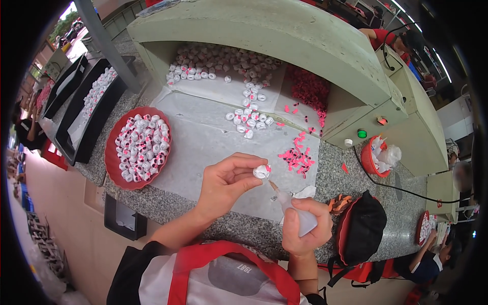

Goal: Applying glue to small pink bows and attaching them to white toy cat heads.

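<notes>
Between the thumb and fingertips of my left hand [223, 180] is a small round white piece [261, 173] with a bit of pink on it. My right hand [305, 239] is wrapped around a translucent squeeze bottle [307, 222]. The bottle's thin nozzle points up and left, its tip close to the white piece; whether they touch I cannot tell. Under my hands lies white sheeting [190, 137] on the speckled table. Small pink pieces with dark ends [299, 160] are scattered beyond the bottle, and several white pieces [249, 121] sit loosely grouped farther back.
A red scalloped tray [111, 168] full of white-and-pink pieces stands at left, beside black trays [84, 137]. A greenish metal housing [264, 30] arches over heaps of pieces. To the right are a red basket [367, 161], a black cable [401, 195] and a black bag [368, 223].
</notes>
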A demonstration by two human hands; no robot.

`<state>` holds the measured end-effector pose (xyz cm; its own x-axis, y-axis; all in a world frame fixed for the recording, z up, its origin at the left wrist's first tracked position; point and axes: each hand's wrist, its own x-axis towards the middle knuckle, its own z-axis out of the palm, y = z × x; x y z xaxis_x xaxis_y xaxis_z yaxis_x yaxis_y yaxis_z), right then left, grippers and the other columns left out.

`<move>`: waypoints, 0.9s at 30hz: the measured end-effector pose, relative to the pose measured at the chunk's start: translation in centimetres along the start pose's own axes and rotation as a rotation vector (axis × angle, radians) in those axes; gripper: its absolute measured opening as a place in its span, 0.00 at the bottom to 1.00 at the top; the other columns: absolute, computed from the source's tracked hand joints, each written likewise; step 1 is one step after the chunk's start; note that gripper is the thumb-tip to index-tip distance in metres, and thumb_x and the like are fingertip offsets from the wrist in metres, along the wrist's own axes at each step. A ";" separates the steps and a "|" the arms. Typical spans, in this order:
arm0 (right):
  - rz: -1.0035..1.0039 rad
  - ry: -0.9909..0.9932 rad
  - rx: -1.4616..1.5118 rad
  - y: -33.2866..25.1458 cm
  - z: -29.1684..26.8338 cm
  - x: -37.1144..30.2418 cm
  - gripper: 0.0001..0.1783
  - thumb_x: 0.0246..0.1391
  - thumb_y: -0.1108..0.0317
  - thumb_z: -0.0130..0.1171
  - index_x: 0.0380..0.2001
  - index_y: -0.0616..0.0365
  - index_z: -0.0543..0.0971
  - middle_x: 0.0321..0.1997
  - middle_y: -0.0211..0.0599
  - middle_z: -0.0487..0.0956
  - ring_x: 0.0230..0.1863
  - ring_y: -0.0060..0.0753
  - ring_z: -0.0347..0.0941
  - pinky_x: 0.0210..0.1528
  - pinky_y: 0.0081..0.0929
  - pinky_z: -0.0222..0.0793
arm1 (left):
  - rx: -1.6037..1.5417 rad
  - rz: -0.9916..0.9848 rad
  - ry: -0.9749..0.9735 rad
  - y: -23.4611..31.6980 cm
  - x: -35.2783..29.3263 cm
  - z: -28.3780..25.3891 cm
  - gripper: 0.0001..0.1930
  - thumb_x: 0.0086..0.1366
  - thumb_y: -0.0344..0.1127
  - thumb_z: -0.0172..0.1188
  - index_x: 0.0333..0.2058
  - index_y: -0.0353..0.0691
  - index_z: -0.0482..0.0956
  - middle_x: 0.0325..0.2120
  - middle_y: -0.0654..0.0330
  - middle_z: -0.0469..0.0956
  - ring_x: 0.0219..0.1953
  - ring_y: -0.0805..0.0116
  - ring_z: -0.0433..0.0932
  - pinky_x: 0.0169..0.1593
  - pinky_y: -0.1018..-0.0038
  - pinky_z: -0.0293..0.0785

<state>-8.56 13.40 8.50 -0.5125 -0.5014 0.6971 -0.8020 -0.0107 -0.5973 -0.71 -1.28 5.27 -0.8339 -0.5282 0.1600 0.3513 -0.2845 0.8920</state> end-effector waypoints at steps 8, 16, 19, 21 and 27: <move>-0.047 -0.010 0.027 -0.2 0.1 -0.1 0.12 0.34 0.78 0.57 0.28 0.64 0.71 0.22 0.36 0.75 0.16 0.31 0.71 0.19 0.22 0.66 | -0.079 -0.129 0.012 0.1 0.1 -0.3 0.16 0.51 0.15 0.52 0.41 0.28 0.69 0.42 0.51 0.70 0.43 0.67 0.72 0.47 0.77 0.70; -0.030 0.026 0.040 0.0 -0.3 -0.3 0.13 0.33 0.79 0.57 0.28 0.64 0.71 0.22 0.36 0.75 0.14 0.31 0.69 0.17 0.22 0.65 | -0.268 -0.222 -0.027 -0.5 0.2 -0.5 0.17 0.51 0.18 0.54 0.42 0.33 0.69 0.41 0.50 0.71 0.44 0.61 0.72 0.53 0.63 0.66; -0.041 0.010 0.038 0.1 -0.5 -0.2 0.13 0.33 0.79 0.57 0.28 0.64 0.70 0.21 0.36 0.75 0.14 0.30 0.69 0.17 0.22 0.65 | -0.275 -0.215 -0.048 -0.3 0.2 -0.3 0.17 0.51 0.18 0.54 0.42 0.34 0.69 0.41 0.50 0.71 0.44 0.60 0.72 0.52 0.63 0.66; -0.070 0.026 0.016 0.2 -0.5 -0.1 0.13 0.33 0.79 0.57 0.28 0.64 0.70 0.21 0.36 0.75 0.14 0.30 0.69 0.16 0.22 0.65 | -0.296 -0.230 -0.042 -0.1 0.2 -0.3 0.16 0.53 0.18 0.53 0.42 0.31 0.68 0.43 0.49 0.71 0.44 0.63 0.72 0.49 0.71 0.67; -0.048 0.004 0.011 0.0 -1.1 -0.2 0.12 0.34 0.79 0.56 0.27 0.64 0.71 0.21 0.36 0.75 0.14 0.30 0.69 0.16 0.22 0.64 | -0.307 -0.236 -0.047 -0.1 0.3 -0.2 0.16 0.53 0.18 0.53 0.42 0.31 0.68 0.42 0.50 0.71 0.44 0.63 0.72 0.49 0.71 0.67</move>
<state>-8.80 14.41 8.79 -0.4750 -0.4964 0.7266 -0.8223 -0.0437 -0.5674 -0.86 -1.57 5.12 -0.9232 -0.3843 -0.0086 0.2527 -0.6235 0.7398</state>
